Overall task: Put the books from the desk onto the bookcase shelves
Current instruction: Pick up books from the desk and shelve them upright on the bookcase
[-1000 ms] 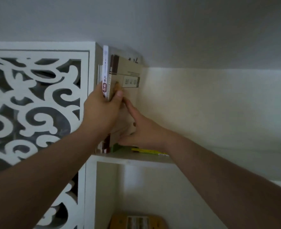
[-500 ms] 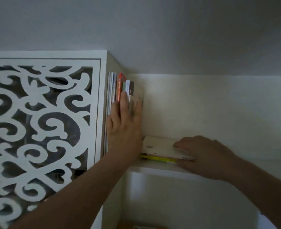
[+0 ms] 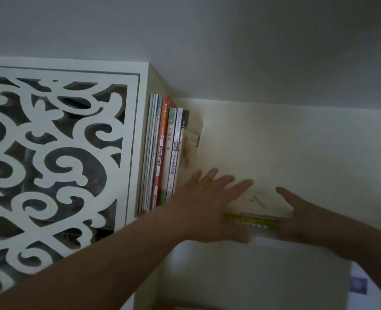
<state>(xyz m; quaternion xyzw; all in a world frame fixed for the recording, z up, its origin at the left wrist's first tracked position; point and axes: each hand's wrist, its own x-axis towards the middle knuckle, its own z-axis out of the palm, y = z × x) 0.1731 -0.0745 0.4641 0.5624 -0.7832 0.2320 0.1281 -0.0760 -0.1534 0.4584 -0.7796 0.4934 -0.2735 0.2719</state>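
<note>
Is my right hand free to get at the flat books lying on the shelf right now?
Probably yes. The right hand is already at the right end of the flat books, fingers open, nothing between them. The left hand is spread at the stack's left end, leaving the right side free.

Dim light falls on a pale wall [image 3: 297,142] beside a white carved fretwork panel [image 3: 51,164].

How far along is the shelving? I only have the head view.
Done: a row of upright books stands against the bookcase's left wall on the top shelf. In hand: a small stack of flat books lies on that shelf; the left hand and right hand reach for it with fingers spread, no grip yet. Left: standing those up. The desk is out of view.
</note>
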